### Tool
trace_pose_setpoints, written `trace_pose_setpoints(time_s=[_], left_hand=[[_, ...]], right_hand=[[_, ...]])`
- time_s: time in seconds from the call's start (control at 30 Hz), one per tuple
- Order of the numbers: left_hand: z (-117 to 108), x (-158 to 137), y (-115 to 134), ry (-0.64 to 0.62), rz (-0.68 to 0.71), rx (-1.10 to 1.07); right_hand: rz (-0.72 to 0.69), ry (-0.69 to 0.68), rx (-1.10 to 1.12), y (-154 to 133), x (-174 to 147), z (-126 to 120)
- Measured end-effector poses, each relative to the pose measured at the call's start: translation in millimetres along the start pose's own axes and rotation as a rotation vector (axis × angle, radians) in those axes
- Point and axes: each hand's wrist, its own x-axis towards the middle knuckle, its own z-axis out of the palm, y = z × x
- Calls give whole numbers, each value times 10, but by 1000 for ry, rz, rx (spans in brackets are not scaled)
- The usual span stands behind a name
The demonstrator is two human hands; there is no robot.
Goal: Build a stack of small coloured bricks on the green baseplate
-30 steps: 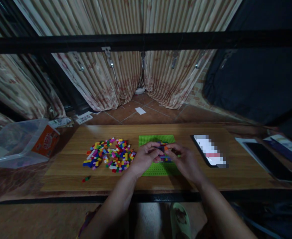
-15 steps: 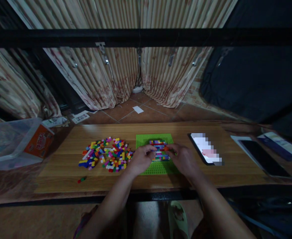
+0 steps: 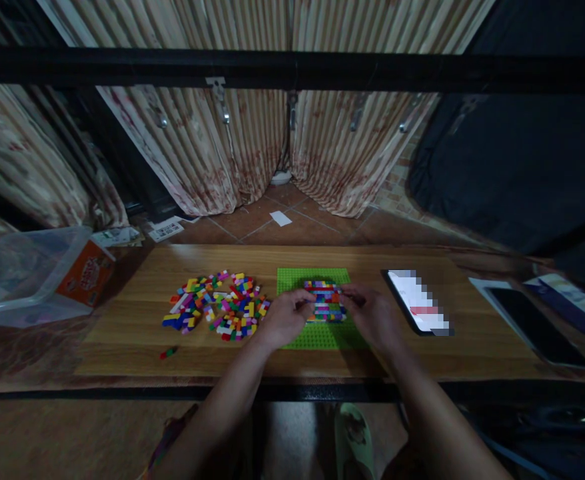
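A layered block build (image 3: pixel 328 305) of many-coloured toy bricks sits on the green studded baseplate (image 3: pixel 317 339). My left hand (image 3: pixel 286 319) is closed at the build's left side, its thumb and forefinger against the bricks. At the right edge, my right hand (image 3: pixel 371 310) has its fingertips pinched together close to the upper rows. Whatever lies between those fingertips is too small and dark to make out. A pile of loose toy bricks (image 3: pixel 235 310) spreads over the table to the left of my left hand.
The wooden table (image 3: pixel 127 357) carries a phone with a lit, blurred screen (image 3: pixel 412 300) right of the baseplate. A joined red and green brick pair (image 3: pixel 168 353) lies near the front edge. Left stands a clear plastic tub (image 3: pixel 27 280); a dark tablet-like slab (image 3: pixel 537 327) lies far right.
My right fingertips have shifted from over the build's middle rows to its upper right edge, uncovering an orange-red brick there. My left hand stays at the left side. The view has shifted slightly.
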Motion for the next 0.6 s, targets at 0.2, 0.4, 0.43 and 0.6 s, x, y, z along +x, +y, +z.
trace_pose_setpoints(time_s=[0.2, 0.4, 0.43, 0.6], left_hand=[[-44, 3, -15, 20, 6, 8], [-81, 1, -68, 36, 29, 31], [-87, 1, -76, 39, 31, 35], [-117, -4, -79, 53, 53, 54]], right_hand=[[90, 119, -50, 112, 80, 96], [155, 63, -52, 202, 115, 284], [152, 61, -65, 200, 113, 293], [166, 65, -58, 163, 88, 301]])
